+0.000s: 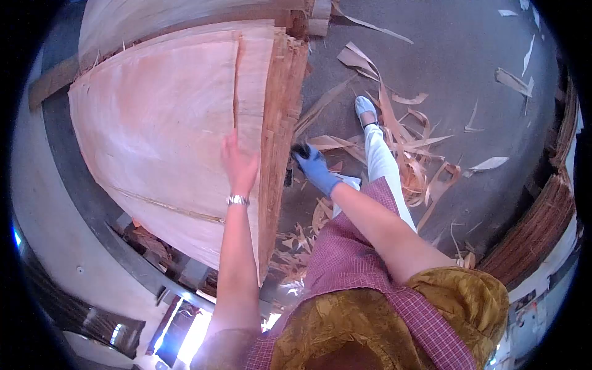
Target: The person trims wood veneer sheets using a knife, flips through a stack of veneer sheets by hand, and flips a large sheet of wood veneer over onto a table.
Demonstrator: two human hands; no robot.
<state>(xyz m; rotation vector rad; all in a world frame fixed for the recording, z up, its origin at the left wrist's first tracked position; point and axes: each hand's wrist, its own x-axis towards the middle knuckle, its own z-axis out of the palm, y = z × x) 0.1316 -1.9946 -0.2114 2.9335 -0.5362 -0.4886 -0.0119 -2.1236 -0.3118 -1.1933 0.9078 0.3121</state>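
Observation:
A tall stack of thin wood veneer sheets (pixel 160 117) lies in front of me, its ragged layered edge (pixel 280 105) facing right. My bare left hand (pixel 239 163), with a metal-banded watch (pixel 238 200) at the wrist, is over the top sheet near that edge. Its fingers are apart, slightly blurred, close to the lower end of a long narrow gap (pixel 237 80) between sheet edges. My right hand (pixel 316 168) wears a blue glove and is just right of the stack's edge. Its fingers curl around or against something dark that I cannot make out.
Curled veneer strips (pixel 413 154) litter the grey floor (pixel 456 55) around my foot (pixel 365 108). At the far right stands a bundle of brown layered wood (pixel 530 228). A wooden beam (pixel 52 86) sticks out at the stack's far left. More sheets (pixel 185 15) lie beyond the stack.

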